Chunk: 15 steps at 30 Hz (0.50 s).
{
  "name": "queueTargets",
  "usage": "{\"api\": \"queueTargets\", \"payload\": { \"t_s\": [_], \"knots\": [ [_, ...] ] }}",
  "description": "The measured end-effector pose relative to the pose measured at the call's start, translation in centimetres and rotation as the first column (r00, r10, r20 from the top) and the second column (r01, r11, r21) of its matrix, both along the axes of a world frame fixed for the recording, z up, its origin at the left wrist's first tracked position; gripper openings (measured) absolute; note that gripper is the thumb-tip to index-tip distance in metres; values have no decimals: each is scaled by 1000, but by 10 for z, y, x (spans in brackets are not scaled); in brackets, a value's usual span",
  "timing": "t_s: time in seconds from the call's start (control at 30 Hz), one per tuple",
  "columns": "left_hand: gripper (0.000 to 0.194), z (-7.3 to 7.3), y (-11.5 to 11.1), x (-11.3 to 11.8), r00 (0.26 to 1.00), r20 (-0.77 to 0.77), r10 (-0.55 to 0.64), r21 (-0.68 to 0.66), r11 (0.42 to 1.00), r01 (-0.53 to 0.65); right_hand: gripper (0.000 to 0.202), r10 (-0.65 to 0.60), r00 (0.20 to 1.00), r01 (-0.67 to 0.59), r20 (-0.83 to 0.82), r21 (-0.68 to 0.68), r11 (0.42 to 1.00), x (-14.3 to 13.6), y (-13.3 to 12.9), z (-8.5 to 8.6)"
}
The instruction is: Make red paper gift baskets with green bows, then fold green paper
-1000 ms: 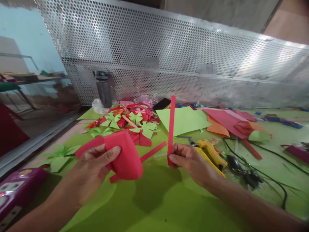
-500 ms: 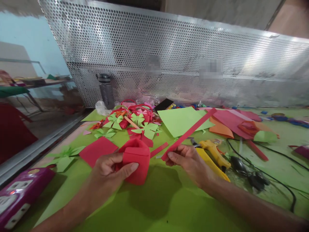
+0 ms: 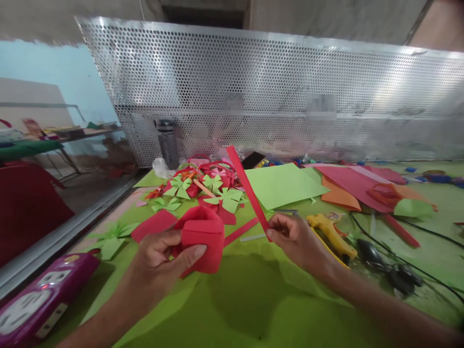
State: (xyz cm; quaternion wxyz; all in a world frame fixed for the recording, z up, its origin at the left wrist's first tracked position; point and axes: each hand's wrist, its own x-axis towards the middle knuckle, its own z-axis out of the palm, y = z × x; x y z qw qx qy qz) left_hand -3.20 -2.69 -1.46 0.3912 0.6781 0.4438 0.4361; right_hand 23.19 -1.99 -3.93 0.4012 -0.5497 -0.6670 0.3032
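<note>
red strip [image 3: 248, 191] was pinched by its low end in the right hand [image 3: 295, 238], long axis ran on a steep slant, free end poked up and left, left hand [image 3: 161, 258] gripped a red pouch [image 3: 212, 244], opening kinda faced up, both over the green tabletop [image 3: 224, 316]

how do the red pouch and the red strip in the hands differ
Shape: the pouch is broad and folded, with a hollow; the strip is long and narrow.
Grip: the left hand holds the pouch by its side; the right hand holds the strip by its lower end.
Shared: both are red.
</note>
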Motion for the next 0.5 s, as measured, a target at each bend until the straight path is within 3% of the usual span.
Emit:
{"api": "queueTargets", "payload": {
  "t_s": [0.33, 0.5],
  "knots": [
    [11, 9, -6, 2, 994, -113, 3, 94, 996, 8, 16, -96, 973, 120, -208, 105, 987, 12, -4, 18],
    [8, 6, -6, -1, 989, -86, -117, 69, 990, 123, 18, -124, 858, 181, -499, 66, 981, 19, -2, 21]
  ]
}}
